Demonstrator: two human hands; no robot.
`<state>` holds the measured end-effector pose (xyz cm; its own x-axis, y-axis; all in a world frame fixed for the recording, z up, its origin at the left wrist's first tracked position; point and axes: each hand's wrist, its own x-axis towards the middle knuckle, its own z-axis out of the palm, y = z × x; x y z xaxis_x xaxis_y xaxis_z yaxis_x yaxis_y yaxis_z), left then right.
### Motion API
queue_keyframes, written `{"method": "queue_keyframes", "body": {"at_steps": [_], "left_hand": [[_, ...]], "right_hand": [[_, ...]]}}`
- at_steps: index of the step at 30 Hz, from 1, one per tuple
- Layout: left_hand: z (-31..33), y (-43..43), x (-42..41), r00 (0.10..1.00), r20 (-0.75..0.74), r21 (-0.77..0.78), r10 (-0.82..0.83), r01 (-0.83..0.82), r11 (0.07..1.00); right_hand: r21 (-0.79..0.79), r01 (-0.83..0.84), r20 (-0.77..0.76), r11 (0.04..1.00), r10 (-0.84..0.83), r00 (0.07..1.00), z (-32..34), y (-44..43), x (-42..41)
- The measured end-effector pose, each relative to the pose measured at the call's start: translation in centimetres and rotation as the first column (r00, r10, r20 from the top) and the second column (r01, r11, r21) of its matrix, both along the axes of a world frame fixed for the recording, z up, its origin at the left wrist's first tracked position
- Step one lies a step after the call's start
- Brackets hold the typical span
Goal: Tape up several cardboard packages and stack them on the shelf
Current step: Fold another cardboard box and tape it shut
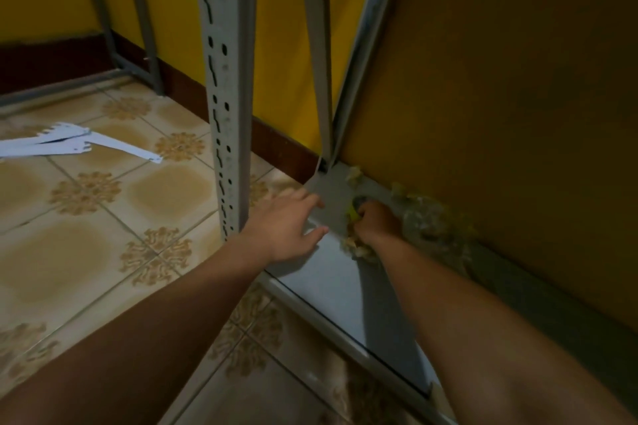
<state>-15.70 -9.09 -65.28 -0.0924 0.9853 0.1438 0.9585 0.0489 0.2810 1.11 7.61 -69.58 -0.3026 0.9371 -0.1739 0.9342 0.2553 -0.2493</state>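
Two hands reach the low metal shelf [328,286]. On its near edge the left hand [286,226] rests with fingers spread open. Farther in, the right hand [378,221] curls tight around a small yellow thing [354,214], mostly hidden. Big brown cardboard [500,114] stands at the shelf's back, cut off.

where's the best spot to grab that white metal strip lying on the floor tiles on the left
Probably the narrow end of the white metal strip that juts out alone toward the shelf upright. Come from above, pinching across its width: it lies flat on the floor tiles, and its other end is overlapped with the other strips.
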Motion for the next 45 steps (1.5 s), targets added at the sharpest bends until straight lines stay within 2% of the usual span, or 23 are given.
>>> {"method": "queue_keyframes", "body": {"at_steps": [3,5,9,14,18,23,27,32,37,41,45], "left_hand": [[0.4,0.1,-0.3,1.0,0.011,0.009,-0.001,0.001,1.0],[1.0,0.4,-0.5,1.0,0.014,0.017,-0.001,0.0,1.0],[2.0,1.1,0.0,1.0,-0.011,0.047,-0.007,0.007,0.999],[2.7,1.4,0.8,0.999,-0.031,0.062,-0.025,0.027,0.998],[5.0,1.2,1.1,0.998,-0.032,0.051,-0.054,0.055,0.997],[10.8,-2.3,2.5,0.995,-0.002,0.016,-0.1,0.1,0.995],[18.0,-8.3,3.3,0.991,0.08,-0.028,-0.105,0.107,0.994],[31.1,-16.4,2.1,0.991,0.129,-0.032,-0.047,0.051,0.998],[46.3,-23.4,1.5,0.962,0.263,-0.055,-0.079,0.096,0.994],[59.1,-25.7,2.9,0.927,0.349,-0.071,-0.135,0.17,0.983],[70.2,-25.2,5.1,0.887,0.392,0.006,-0.243,0.261,0.965]], "right_hand": [[0.034,0.001,-0.23,0.999,0.007,0.973,0.8,0.6,0.5],[0.048,-0.003,-0.304,0.999,0.017,0.952,1.5,1.1,1.0],[0.113,-0.027,-0.275,0.993,0.057,0.96,3.3,1.2,2.4],[0.262,-0.039,-0.314,0.964,0.123,0.941,5.1,0.4,4.3],[0.192,-0.03,-0.239,0.981,0.076,0.968,7.6,-1.1,5.4],[0.117,-0.052,-0.13,0.992,0.068,0.989,12.8,-5.7,6.0],[0.105,-0.208,-0.259,0.973,0.228,0.938,19.7,-14.2,7.7],[0.231,-0.368,-0.315,0.901,0.427,0.847,32.4,-24.6,9.3],[0.231,-0.374,-0.501,0.898,0.439,0.746,48.1,-33.3,10.4],[0.246,-0.372,-0.563,0.895,0.444,0.697,61.1,-36.6,10.6],[0.344,-0.344,-0.572,0.874,0.486,0.661,71.9,-37.4,11.7]]}}
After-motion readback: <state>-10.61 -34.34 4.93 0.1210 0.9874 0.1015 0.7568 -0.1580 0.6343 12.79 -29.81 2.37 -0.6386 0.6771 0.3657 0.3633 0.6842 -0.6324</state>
